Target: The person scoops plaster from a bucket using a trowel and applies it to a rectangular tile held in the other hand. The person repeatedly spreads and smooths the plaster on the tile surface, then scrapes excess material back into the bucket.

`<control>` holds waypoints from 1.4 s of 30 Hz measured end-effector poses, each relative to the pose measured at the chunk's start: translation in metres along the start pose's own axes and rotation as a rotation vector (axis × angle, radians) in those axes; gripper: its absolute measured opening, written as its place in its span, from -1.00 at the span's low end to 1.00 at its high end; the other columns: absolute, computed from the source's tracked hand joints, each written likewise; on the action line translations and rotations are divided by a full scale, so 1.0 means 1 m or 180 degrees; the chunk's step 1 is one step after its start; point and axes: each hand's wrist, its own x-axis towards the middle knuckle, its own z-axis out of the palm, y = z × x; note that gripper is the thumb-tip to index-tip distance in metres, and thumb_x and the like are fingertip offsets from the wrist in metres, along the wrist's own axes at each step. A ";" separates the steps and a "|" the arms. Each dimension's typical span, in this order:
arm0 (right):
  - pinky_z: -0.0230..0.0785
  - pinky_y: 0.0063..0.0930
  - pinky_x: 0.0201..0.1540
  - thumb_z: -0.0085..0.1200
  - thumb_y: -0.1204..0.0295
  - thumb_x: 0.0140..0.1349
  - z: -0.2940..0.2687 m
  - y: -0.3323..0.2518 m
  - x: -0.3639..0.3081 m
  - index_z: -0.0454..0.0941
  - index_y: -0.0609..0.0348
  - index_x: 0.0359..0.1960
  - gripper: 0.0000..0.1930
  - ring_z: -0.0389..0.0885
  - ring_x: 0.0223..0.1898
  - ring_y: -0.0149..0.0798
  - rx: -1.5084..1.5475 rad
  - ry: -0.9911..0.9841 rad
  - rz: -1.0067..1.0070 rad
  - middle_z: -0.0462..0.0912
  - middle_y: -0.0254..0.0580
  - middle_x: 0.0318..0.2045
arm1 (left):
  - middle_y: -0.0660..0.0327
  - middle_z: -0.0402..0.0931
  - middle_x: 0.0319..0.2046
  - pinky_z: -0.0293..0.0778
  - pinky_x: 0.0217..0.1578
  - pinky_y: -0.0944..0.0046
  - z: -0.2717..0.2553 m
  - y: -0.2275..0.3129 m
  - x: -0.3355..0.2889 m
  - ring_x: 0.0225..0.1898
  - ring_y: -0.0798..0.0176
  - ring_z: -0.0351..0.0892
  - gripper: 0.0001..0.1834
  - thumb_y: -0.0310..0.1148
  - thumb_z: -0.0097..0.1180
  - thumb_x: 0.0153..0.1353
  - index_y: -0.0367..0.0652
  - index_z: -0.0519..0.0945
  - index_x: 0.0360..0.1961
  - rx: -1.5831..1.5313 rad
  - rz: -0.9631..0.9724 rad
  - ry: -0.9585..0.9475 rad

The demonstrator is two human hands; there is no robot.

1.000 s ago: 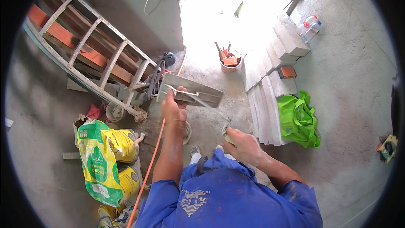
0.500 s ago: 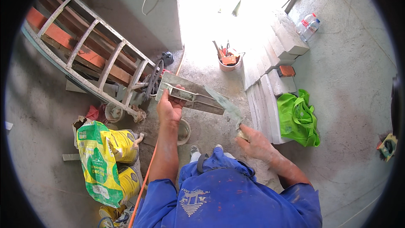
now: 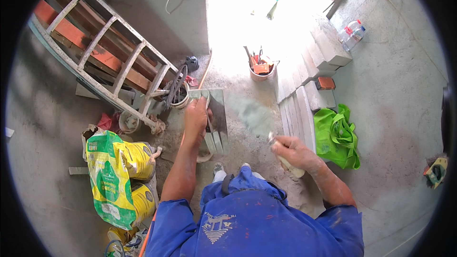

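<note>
My left hand (image 3: 196,114) is closed round the handle of a plastering trowel (image 3: 219,114), a flat rectangular steel blade now turned upright on its long side. My right hand (image 3: 296,152) grips the pale handle of a hand trowel (image 3: 257,116). Motion blurs that trowel's broad greyish blade, which points up and left toward the plastering trowel. A gap shows between the two tools. Beneath my left forearm, a round bucket (image 3: 205,158) is mostly hidden.
A ladder (image 3: 126,69) leans at the left above long boards. Yellow-green bags (image 3: 109,178) stand beside my left arm. Ahead is a tool bucket (image 3: 262,72). Pale blocks (image 3: 304,114) are stacked on the right, beside a green bag (image 3: 335,135) and plastic bottles (image 3: 352,34).
The plastering trowel has swung from nearly level to upright, and my left hand has turned with it. My right hand has shifted slightly right, with the hand trowel's blade turned broader to view.
</note>
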 end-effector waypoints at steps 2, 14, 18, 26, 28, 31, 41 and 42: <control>0.48 -0.31 -0.12 0.10 0.20 0.46 -0.006 -0.014 -0.006 0.59 0.38 0.01 -0.60 0.62 -0.22 -0.31 -0.0042 0.0183 0.0019 0.67 -0.20 -0.31 | 0.38 0.46 -0.55 0.40 -0.57 0.37 0.001 -0.002 -0.004 -0.61 0.47 0.42 -0.76 -0.17 0.06 0.50 -0.11 0.55 -0.23 0.0017 -0.0114 0.0141; 0.48 -0.38 -0.05 0.09 0.18 0.47 0.000 -0.005 -0.003 0.63 0.33 -0.01 -0.61 0.63 -0.16 -0.33 -0.0131 -0.0112 0.0174 0.69 -0.17 -0.30 | 0.39 0.49 -0.47 0.41 -0.59 0.46 0.005 -0.012 -0.008 -0.58 0.53 0.41 -0.73 -0.17 0.07 0.50 -0.16 0.58 -0.20 0.0598 -0.0180 -0.0402; 0.47 -0.38 -0.12 0.07 0.17 0.48 0.015 0.035 -0.004 0.64 0.30 -0.05 -0.63 0.61 -0.23 -0.38 -0.0621 -0.0057 -0.0222 0.66 -0.24 -0.34 | 0.35 0.52 -0.48 0.40 -0.60 0.42 0.011 -0.017 0.000 -0.58 0.49 0.45 -0.70 -0.15 0.11 0.48 -0.19 0.60 -0.21 0.0308 -0.0063 -0.0213; 0.42 -0.44 -0.17 0.09 0.17 0.48 0.031 0.019 0.005 0.63 0.33 -0.01 -0.61 0.52 -0.26 -0.47 -0.0439 -0.0177 -0.0196 0.60 -0.33 -0.38 | 0.33 0.49 -0.54 0.35 -0.67 0.38 0.015 -0.001 -0.002 -0.68 0.45 0.42 -0.70 -0.14 0.20 0.43 -0.15 0.54 -0.29 0.0297 0.0082 -0.0224; 0.42 -0.45 -0.19 0.09 0.18 0.48 0.035 0.027 0.010 0.63 0.35 -0.03 -0.61 0.51 -0.28 -0.49 -0.0345 -0.0272 -0.0220 0.58 -0.33 -0.39 | 0.32 0.48 -0.54 0.33 -0.69 0.38 0.024 -0.006 -0.008 -0.67 0.47 0.40 -0.69 -0.17 0.22 0.42 -0.19 0.50 -0.33 0.0487 0.0525 -0.0068; 0.41 -0.46 -0.18 0.09 0.18 0.49 0.033 0.008 0.013 0.63 0.35 -0.03 -0.61 0.49 -0.27 -0.50 -0.0177 -0.0176 -0.0053 0.57 -0.36 -0.39 | 0.33 0.42 -0.56 0.29 -0.71 0.39 0.027 -0.002 -0.014 -0.67 0.49 0.37 -0.64 -0.19 0.26 0.40 -0.19 0.44 -0.39 0.0624 0.0574 0.0024; 0.46 -0.52 -0.55 0.07 0.14 0.50 0.030 0.024 0.004 0.60 0.20 0.10 -0.61 0.58 -0.54 -0.46 0.0366 -0.0321 0.0230 0.61 -0.34 -0.44 | 0.37 0.39 -0.58 0.28 -0.65 0.37 0.014 -0.016 0.009 -0.60 0.54 0.28 -0.64 -0.18 0.28 0.40 -0.16 0.43 -0.41 0.1022 0.1267 0.0383; 0.45 -0.53 -0.60 0.06 0.14 0.50 0.019 0.011 0.000 0.59 0.20 0.11 -0.61 0.58 -0.58 -0.46 0.0613 -0.0349 0.0504 0.61 -0.33 -0.44 | 0.37 0.39 -0.58 0.28 -0.62 0.37 0.012 -0.015 0.006 -0.58 0.53 0.28 -0.63 -0.19 0.28 0.40 -0.17 0.44 -0.42 0.1232 0.1247 0.0312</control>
